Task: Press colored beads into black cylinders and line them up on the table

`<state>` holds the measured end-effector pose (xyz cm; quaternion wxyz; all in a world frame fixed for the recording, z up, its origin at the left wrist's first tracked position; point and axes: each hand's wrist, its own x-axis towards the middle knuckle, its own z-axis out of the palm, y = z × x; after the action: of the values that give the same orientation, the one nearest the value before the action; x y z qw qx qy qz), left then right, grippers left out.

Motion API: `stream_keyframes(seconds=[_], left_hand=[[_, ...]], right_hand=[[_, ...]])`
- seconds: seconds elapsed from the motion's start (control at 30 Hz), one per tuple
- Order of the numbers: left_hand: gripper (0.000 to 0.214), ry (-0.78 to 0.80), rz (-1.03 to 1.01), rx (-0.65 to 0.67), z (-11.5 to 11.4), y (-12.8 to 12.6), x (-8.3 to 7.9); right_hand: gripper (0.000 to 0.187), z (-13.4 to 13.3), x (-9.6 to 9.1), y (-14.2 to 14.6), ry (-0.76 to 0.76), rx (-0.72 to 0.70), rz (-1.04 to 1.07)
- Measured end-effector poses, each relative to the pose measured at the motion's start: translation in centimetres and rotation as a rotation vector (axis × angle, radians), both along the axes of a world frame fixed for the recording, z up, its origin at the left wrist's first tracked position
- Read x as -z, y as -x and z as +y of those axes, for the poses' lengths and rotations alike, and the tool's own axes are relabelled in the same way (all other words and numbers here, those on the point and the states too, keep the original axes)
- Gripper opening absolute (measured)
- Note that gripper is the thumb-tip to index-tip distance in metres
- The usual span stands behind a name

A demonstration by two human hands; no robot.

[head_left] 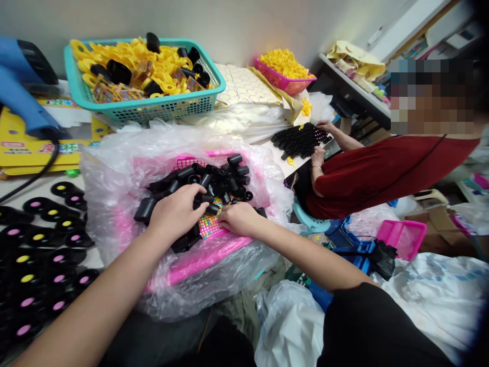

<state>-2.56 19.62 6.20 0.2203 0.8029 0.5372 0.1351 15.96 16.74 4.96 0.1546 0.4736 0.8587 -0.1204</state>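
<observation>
Over pink basket (pixel 181 272): left hand (pixel 173 211) curled round black tube (pixel 208 199), likely light, stiff, slick; best held mid-barrel. Right hand (pixel 241 219): grip unclear.

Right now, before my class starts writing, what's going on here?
A person's left hand touches black cylinders in a pink basket with clear plastic around it; the right hand is in there too, fingers curled, its grip hidden. Black pieces with pink or yellow ends lie at the left. A co-worker in red handles another black batch.

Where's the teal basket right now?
In the head view's upper left, the teal basket stands right of the blue tool and beyond the central pink basket.
</observation>
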Motion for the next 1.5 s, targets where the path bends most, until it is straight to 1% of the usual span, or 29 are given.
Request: stream_keyframes(seconds=[0.13,0.27,0.33,0.4,0.47,0.57,0.67,0.7,0.73,0.77,0.8,0.87,0.93,1.0,1.03,1.1,1.13,1.2,1.27,1.33,1.4,1.5], left_hand=[[0.025,0.004,-0.003,-0.006,0.0,0.0,0.0],[0.023,0.005,-0.008,0.006,-0.1,0.1,-0.1],[0.022,0.009,-0.005,0.013,-0.1,0.2,-0.1],[0.021,0.016,-0.044,0.007,-0.2,0.3,0.0],[0.021,0.020,-0.124,-0.001,-0.1,0.3,0.3],[0.023,0.007,-0.260,0.007,0.1,0.3,0.3],[0.032,-0.011,-0.409,0.007,0.0,0.6,-0.3],[0.035,-0.016,-0.450,0.007,-0.2,0.9,-0.6],[0.036,-0.010,-0.491,0.003,-0.6,1.3,-1.0],[0.037,0.018,-0.541,-0.007,-1.3,1.8,-1.4],[0.037,0.074,-0.612,-0.026,-2.2,2.3,-1.8],[0.041,0.276,-0.835,-0.097,-4.6,3.5,-2.6],[0.047,0.521,-1.101,-0.211,-7.6,4.6,-3.1],[0.047,0.669,-1.278,-0.328,-10.7,5.6,-3.5],[0.045,0.701,-1.327,-0.379,-12.1,6.0,-3.7],[0.040,0.693,-1.372,-0.458,-14.5,6.8,-4.0],[0.038,0.670,-1.383,-0.485,-15.4,7.3,-4.1],[0.037,0.608,-1.390,-0.522,-16.8,8.2,-4.3],[0.036,0.559,-1.389,-0.545,-17.8,9.2,-4.3],[0.035,0.535,-1.380,-0.558,-18.5,10.1,-4.3],[0.035,0.531,-1.373,-0.563,-18.9,10.7,-4.2],[0.036,0.550,-1.390,-0.564,-19.4,11.2,-4.0]], right_hand=[[0.024,0.4,0.3,0.9,-0.002,-0.139,-0.024],[0.022,0.4,0.4,0.8,-0.051,-0.167,-0.078],[0.021,0.3,0.4,0.7,-0.060,-0.150,-0.096],[0.022,0.3,0.3,0.7,-0.047,-0.144,-0.119],[0.022,0.4,0.3,1.0,-0.017,-0.136,-0.129],[0.023,0.7,0.3,1.3,0.012,-0.080,-0.089],[0.021,0.7,0.0,0.9,-0.009,-0.042,-0.055],[0.020,0.6,-0.3,0.6,-0.025,-0.009,-0.017],[0.018,0.5,-0.6,0.3,-0.041,0.049,0.068],[0.016,0.2,-1.1,0.0,-0.051,0.131,0.207],[0.014,-0.3,-1.6,-0.2,-0.047,0.231,0.392],[0.018,-1.6,-2.9,-0.2,0.023,0.431,0.832],[0.026,-3.4,-4.2,0.8,0.154,0.547,1.194],[0.029,-5.6,-5.5,2.6,0.288,0.596,1.416],[0.029,-6.6,-6.1,3.7,0.346,0.601,1.476],[0.027,-8.6,-7.0,5.8,0.441,0.594,1.521],[0.025,-9.4,-7.4,6.8,0.463,0.573,1.518],[0.020,-10.6,-7.7,8.4,0.420,0.487,1.484],[0.014,-11.3,-7.7,9.7,0.317,0.374,1.425],[0.011,-11.6,-7.3,10.5,0.263,0.312,1.398],[0.012,-11.7,-6.8,11.2,0.305,0.325,1.441],[0.016,-11.7,-6.0,11.8,0.459,0.366,1.527]])
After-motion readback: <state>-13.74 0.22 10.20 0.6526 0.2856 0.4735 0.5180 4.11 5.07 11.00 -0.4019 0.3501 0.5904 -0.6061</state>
